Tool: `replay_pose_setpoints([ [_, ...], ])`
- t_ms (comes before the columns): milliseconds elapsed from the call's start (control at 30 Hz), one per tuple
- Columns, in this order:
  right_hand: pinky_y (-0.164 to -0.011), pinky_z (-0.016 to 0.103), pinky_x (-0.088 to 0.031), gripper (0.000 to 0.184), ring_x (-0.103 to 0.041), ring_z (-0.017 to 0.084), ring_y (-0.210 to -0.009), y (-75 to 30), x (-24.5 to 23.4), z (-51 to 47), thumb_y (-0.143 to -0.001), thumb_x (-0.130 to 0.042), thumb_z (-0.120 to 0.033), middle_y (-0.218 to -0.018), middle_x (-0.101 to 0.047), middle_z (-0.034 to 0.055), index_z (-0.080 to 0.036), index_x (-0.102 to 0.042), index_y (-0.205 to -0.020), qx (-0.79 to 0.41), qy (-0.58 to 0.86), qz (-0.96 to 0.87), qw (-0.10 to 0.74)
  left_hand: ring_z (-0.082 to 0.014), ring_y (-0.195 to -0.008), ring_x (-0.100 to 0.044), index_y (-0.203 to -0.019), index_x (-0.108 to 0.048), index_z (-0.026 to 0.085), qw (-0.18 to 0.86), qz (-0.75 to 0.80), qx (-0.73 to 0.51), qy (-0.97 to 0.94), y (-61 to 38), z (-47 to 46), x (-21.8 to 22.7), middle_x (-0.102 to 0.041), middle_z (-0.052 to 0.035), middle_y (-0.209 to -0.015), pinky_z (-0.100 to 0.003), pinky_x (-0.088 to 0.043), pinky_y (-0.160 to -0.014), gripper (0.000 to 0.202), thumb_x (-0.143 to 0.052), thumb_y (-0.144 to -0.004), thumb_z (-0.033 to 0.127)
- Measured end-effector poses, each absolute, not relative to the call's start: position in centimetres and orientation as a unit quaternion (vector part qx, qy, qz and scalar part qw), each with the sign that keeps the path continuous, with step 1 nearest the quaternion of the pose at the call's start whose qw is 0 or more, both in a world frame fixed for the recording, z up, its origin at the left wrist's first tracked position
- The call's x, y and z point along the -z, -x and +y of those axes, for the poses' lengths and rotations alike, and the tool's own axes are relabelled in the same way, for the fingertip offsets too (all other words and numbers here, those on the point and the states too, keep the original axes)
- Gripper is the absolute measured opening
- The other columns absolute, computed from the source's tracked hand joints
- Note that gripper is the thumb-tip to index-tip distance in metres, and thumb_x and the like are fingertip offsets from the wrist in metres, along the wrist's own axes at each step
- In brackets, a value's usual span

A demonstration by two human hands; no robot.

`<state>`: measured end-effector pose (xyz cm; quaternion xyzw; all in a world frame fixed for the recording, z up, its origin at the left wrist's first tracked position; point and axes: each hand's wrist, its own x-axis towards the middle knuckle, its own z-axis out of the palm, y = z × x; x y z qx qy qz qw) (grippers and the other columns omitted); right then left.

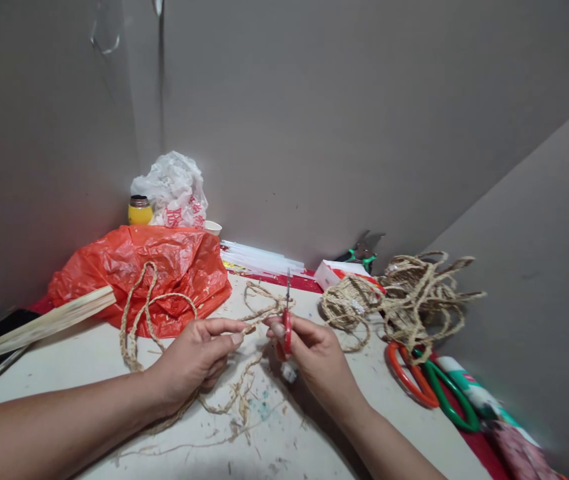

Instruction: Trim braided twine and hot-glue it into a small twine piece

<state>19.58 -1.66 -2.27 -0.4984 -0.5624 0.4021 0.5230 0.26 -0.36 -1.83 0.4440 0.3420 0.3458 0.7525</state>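
Note:
My left hand [197, 357] is closed, thumb and forefinger pinching a thin braided straw rope [250, 328]. Small scissors [287, 328] with red handles sit in my right hand [322, 353], their narrow blades pointing up and away from me. The right fingertips are close to the rope at the handles; whether they also grip it I cannot tell. Slack loops of the rope run from my left hand up over a red plastic bag [192, 257]. Loose frayed straw ends hang from the rope below my hands.
Coiled braided rope [419, 300] lies at the right, beside a small white box [339, 273]. Orange and green scissor-like handles [452, 397] rest at the right edge. White sticks [259, 258], a yellow jar [139, 212] and a white bag [172, 183] stand behind. Straw strips [49, 323] jut in left.

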Motion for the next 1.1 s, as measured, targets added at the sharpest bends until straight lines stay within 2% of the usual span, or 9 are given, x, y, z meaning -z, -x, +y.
replay_pose_setpoints([
  [167, -0.054, 0.024, -0.04, 0.018, -0.049, 0.013, -0.056, -19.5, 2.3, -2.0, -0.085, -0.057, -0.029, -0.064, -0.055, 0.0, -0.018, -0.067, -0.074, -0.333, 0.479, -0.656, 0.479, -0.0047, -0.036, -0.013, -0.097, -0.061, 0.016, 0.741, 0.349, -0.37, -0.438, -0.3, -0.2, 1.7, -0.027, 0.0132, -0.038, -0.021, -0.012, -0.037, 0.026, -0.066, -0.079, 0.034],
  [333, -0.051, 0.024, -0.033, 0.028, -0.043, 0.011, -0.053, -19.5, 2.2, -2.2, -0.084, -0.052, -0.02, -0.056, -0.044, -0.0022, -0.019, -0.047, -0.056, -0.168, 0.445, -0.77, 0.424, -0.0044, -0.036, -0.019, -0.096, -0.062, 0.014, 0.71, 0.373, -0.402, -0.442, -0.3, 0.0, 1.7, -0.033, 0.0118, -0.04, -0.02, -0.012, -0.038, 0.03, -0.068, -0.076, 0.035],
  [433, -0.049, 0.023, -0.028, 0.028, -0.038, 0.01, -0.049, -19.6, 2.1, -2.3, -0.08, -0.052, -0.018, -0.054, -0.039, -0.004, -0.02, -0.039, -0.056, -0.102, 0.445, -0.807, 0.375, -0.004, -0.04, -0.026, -0.094, -0.062, 0.012, 0.68, 0.393, -0.432, -0.444, -0.3, 0.0, 1.7, -0.041, 0.0095, -0.045, -0.019, -0.016, -0.041, 0.033, -0.071, -0.073, 0.036],
  [533, -0.049, 0.023, -0.027, 0.028, -0.037, 0.009, -0.048, -19.5, 1.9, -2.6, -0.077, -0.053, -0.018, -0.052, -0.039, -0.0047, -0.021, -0.035, -0.056, -0.072, 0.469, -0.815, 0.333, -0.0038, -0.041, -0.027, -0.094, -0.063, 0.012, 0.659, 0.413, -0.446, -0.442, -0.3, 0.0, 1.7, -0.042, 0.0094, -0.046, -0.018, -0.017, -0.042, 0.034, -0.071, -0.072, 0.036],
  [733, -0.05, 0.023, -0.026, 0.025, -0.039, 0.009, -0.046, -18.8, 1.7, -3.3, -0.076, -0.055, -0.024, -0.052, -0.048, -0.0032, -0.02, -0.041, -0.056, -0.009, 0.516, -0.818, 0.255, -0.004, -0.039, -0.022, -0.094, -0.062, 0.013, 0.653, 0.419, -0.452, -0.44, -0.3, 0.1, 1.7, -0.036, 0.0119, -0.041, -0.019, -0.015, -0.039, 0.032, -0.07, -0.073, 0.035],
  [867, -0.051, 0.024, -0.026, 0.027, -0.045, 0.01, -0.048, -19.0, 2.0, -3.2, -0.083, -0.052, -0.028, -0.055, -0.054, -0.0009, -0.019, -0.048, -0.057, 0.014, 0.525, -0.823, 0.218, -0.0037, -0.038, -0.022, -0.094, -0.062, 0.013, 0.658, 0.417, -0.452, -0.436, -0.3, 0.2, 1.8, -0.034, 0.0121, -0.041, -0.018, -0.014, -0.039, 0.031, -0.07, -0.073, 0.034],
  [967, -0.051, 0.024, -0.027, 0.032, -0.046, 0.011, -0.048, -19.3, 2.2, -3.0, -0.087, -0.047, -0.029, -0.054, -0.054, -0.0001, -0.019, -0.05, -0.057, 0.024, 0.52, -0.826, 0.217, -0.004, -0.037, -0.02, -0.095, -0.061, 0.014, 0.68, 0.401, -0.445, -0.423, -0.2, 0.2, 1.6, -0.032, 0.0123, -0.039, -0.019, -0.013, -0.038, 0.028, -0.067, -0.074, 0.032],
  [1100, -0.05, 0.024, -0.027, 0.031, -0.042, 0.01, -0.046, -19.4, 2.1, -2.8, -0.086, -0.05, -0.029, -0.053, -0.051, -0.0012, -0.019, -0.047, -0.056, 0.026, 0.507, -0.828, 0.239, -0.0035, -0.037, -0.018, -0.092, -0.061, 0.014, 0.727, 0.375, -0.43, -0.381, 0.0, 0.4, 1.1, -0.037, 0.0103, -0.041, -0.018, -0.01, -0.038, 0.023, -0.064, -0.074, 0.028],
])
